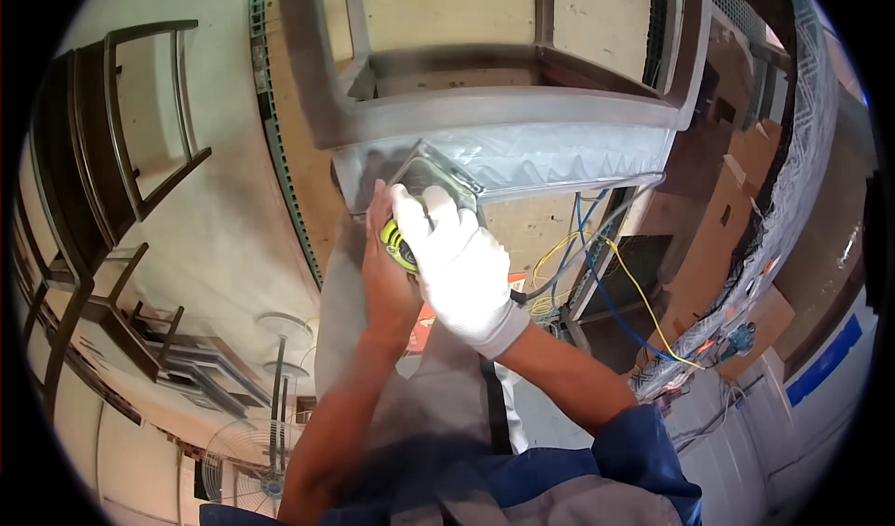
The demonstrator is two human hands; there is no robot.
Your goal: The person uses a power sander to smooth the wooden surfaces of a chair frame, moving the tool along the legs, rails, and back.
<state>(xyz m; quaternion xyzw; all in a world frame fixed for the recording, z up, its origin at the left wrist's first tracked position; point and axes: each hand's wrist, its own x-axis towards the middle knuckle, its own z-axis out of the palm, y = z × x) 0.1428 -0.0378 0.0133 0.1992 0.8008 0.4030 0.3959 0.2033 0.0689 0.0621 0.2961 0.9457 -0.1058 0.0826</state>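
A sander with a flat rectangular plate [436,168] and a yellow-green and black body is held between my two hands. My right hand [463,263], in a white glove, closes over its top. My bare left hand [382,269] presses along its left side, with part of the fingers hidden behind the body. The plate's far end meets the pale grey, plastic-looking side [569,158] of a chair, just below its grey-brown wooden rail [503,111]. Whether the plate's underside touches the rail cannot be seen. A dark cord [536,295] runs off beside my right wrist.
The chair rests on a light plywood surface [429,4]. Dark wooden chairs [93,153] stand at the left, with a wire-caged fan [244,461] lower down. A blue hose [611,293] and yellow cord [643,297] hang at the right, near brown cardboard [722,237].
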